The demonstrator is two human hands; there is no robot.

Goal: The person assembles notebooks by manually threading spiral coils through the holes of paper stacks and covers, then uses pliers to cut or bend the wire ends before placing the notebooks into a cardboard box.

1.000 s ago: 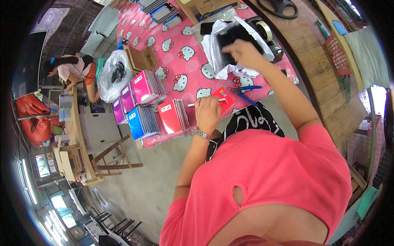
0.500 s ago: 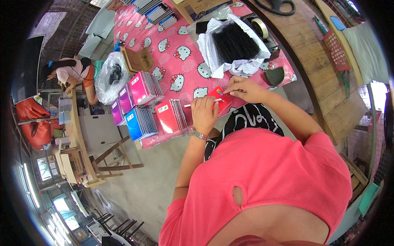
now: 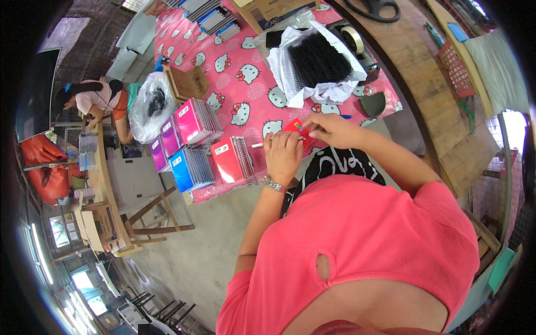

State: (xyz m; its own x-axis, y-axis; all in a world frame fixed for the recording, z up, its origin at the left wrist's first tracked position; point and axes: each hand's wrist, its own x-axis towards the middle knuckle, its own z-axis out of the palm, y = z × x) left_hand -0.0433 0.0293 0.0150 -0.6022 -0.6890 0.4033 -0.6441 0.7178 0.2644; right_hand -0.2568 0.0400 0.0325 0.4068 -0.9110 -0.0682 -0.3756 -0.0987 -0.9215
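At the table's near edge my left hand [image 3: 283,152] lies with bent fingers over a small red notebook [image 3: 293,127]. A thin white stick [image 3: 257,146] pokes out to the left from under those fingers, its kind unclear. My right hand [image 3: 333,130] is at the notebook's right side, with thumb and fingers drawn together over it. Whatever is between those fingertips is too small to make out. Just left of my left hand stands a stack of red spiral notebooks [image 3: 228,158]. Blue [image 3: 186,169], magenta [image 3: 192,118] and purple [image 3: 169,137] stacks are beside it.
Black spiral coils [image 3: 319,58] lie on crumpled white paper at the far right, near a tape roll [image 3: 353,40]. A dark green piece [image 3: 373,104] sits at the right corner. Left are a cardboard holder [image 3: 187,84], a plastic bag [image 3: 151,106] and another person [image 3: 97,100].
My right hand has turned and shifted slightly right and down over the red notebook. My left hand has slid slightly right. A blue pen-like thing now shows behind my right hand.
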